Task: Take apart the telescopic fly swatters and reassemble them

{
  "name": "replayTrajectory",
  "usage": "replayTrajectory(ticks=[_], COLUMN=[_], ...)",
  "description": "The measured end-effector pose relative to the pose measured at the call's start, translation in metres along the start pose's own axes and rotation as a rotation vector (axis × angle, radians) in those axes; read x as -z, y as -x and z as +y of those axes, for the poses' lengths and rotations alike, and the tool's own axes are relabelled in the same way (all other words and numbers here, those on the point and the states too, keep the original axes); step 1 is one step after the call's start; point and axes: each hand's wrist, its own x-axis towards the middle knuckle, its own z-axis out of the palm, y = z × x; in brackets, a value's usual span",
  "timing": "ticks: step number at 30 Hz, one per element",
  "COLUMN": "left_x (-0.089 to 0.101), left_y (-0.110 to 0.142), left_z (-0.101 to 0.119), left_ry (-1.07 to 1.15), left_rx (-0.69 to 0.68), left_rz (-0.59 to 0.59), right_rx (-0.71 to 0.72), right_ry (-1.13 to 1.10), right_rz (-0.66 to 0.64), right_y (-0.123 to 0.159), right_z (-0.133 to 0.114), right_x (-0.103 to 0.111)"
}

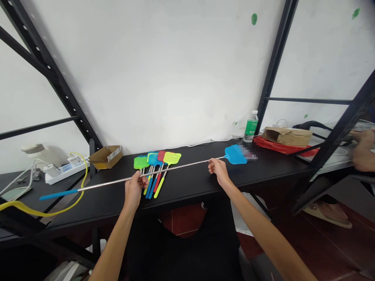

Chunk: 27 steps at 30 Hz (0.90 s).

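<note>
A blue fly swatter [236, 154] with a long metal rod, drawn out lengthwise, spans the space above the black table. My left hand [135, 190] is closed around the rod, between its middle and the blue grip at far left. Near the swatter's head, my right hand [218, 169] pinches the rod's other end. Beyond and beside my left hand lie several shorter fly swatters in a row: a green one [141, 162], blue ones, a red one and a yellow one [172, 157]. Their coloured handles point toward me.
An open cardboard box [106, 157] sits at the table's back left, by a white power strip [66, 171] and a yellow cable [83, 179]. A water bottle [251, 127] stands back right, beside a brown carton [288, 136] on red material. Another person's hand [365, 150] shows far right.
</note>
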Motion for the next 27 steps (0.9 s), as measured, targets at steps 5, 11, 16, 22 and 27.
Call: replayTrajectory(ticks=[5, 11, 16, 22, 27], left_x=[-0.0002, 0.0002, 0.0002, -0.0002, 0.0002], left_y=[0.0005, 0.0005, 0.0002, 0.0009, 0.0006], left_z=[0.0009, 0.0004, -0.0006, 0.0007, 0.0005], left_ry=[-0.002, -0.001, -0.018, -0.053, -0.042], left_rx=[0.018, 0.007, -0.003, -0.022, -0.014], left_rz=[0.002, 0.002, -0.001, -0.008, -0.009], right_rx=[0.001, -0.007, 0.0, 0.003, 0.003], right_ry=[0.005, 0.011, 0.009, 0.005, 0.005], right_rz=[0.001, 0.003, -0.003, -0.003, 0.001], right_y=[0.0, -0.0007, -0.0005, 0.0003, 0.0018], right_z=[-0.0006, -0.0005, 0.0004, -0.0002, -0.0025], right_x=[-0.0005, 0.0, 0.0003, 0.0, -0.0009])
